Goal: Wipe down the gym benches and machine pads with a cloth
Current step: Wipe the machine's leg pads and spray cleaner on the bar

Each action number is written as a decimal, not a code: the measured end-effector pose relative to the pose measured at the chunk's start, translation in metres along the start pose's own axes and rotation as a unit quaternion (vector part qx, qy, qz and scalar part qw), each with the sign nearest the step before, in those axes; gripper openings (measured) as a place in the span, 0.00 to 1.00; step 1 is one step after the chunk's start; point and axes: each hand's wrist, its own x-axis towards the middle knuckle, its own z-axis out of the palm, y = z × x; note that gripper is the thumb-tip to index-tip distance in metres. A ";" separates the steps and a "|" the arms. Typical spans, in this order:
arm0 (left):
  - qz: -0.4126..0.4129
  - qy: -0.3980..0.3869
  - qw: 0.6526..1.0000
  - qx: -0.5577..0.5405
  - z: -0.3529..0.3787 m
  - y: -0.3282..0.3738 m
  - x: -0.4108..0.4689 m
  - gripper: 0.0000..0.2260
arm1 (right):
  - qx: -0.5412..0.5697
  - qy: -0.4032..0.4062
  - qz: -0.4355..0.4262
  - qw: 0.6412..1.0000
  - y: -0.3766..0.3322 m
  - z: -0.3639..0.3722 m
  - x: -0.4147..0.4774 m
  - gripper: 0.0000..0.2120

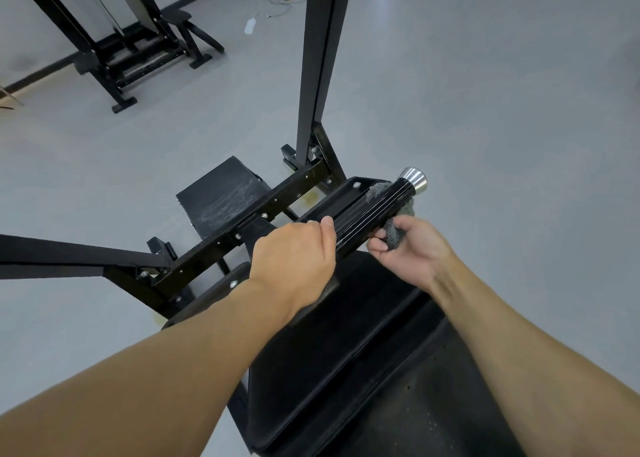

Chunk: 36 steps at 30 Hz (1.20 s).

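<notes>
My left hand clenches round the black handle to steady it; my right hand grips the grey cloth, looped under the handle for wiping.

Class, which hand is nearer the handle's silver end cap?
Right: the right hand holds the cloth just short of the silver end cap; the left hand grips the handle farther down.

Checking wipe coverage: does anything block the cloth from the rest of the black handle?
Yes. The left hand grips the near end of the black handle, covering that stretch. The cloth, held by the right hand, touches the handle nearer its chrome cap.
</notes>
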 end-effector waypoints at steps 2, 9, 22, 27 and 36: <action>0.005 0.008 1.000 -0.009 0.000 0.000 0.000 0.21 | -0.008 -0.010 0.007 1.000 0.004 -0.004 0.001 0.14; -0.001 0.046 0.998 -0.033 -0.002 0.004 -0.003 0.24 | -0.156 -0.005 0.024 0.987 0.036 0.004 -0.031 0.13; -0.079 -0.088 0.982 -0.149 -0.033 -0.138 -0.128 0.12 | -0.197 0.060 -0.091 0.974 0.139 0.026 -0.144 0.15; -0.101 -0.248 0.954 -0.137 -0.031 -0.173 -0.168 0.23 | -0.446 0.071 -0.230 0.862 0.197 0.064 -0.152 0.09; -0.096 -0.253 0.957 -0.108 -0.006 -0.176 -0.179 0.12 | -0.843 0.154 -0.335 0.392 0.230 0.085 -0.102 0.15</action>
